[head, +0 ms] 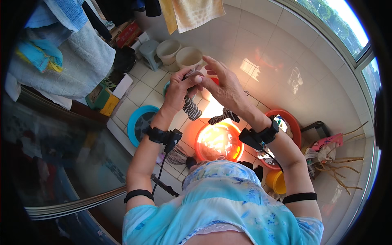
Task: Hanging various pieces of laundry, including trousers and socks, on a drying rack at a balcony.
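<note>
My left hand (180, 87) is raised in front of me, closed on a bunched sock; a striped sock (192, 108) hangs below its fingers. My right hand (223, 82) is close beside it, fingers spread, with its thumb at the bunched fabric; whether it grips the fabric I cannot tell. A second striped sock (225, 116) hangs below my right wrist, and what holds it up is hidden. Under both hands an orange-red basin (197, 147) with sunlit water stands on the tiled floor.
A blue basin (131, 128) stands at left, red basins (294, 122) with items at right, near a yellow bucket (275, 182) and dry branches (343, 171). Beyond are pale buckets (189, 58) and a grey stool (149, 50). Towels (88, 58) hang upper left; a glass door (76, 165) is at left.
</note>
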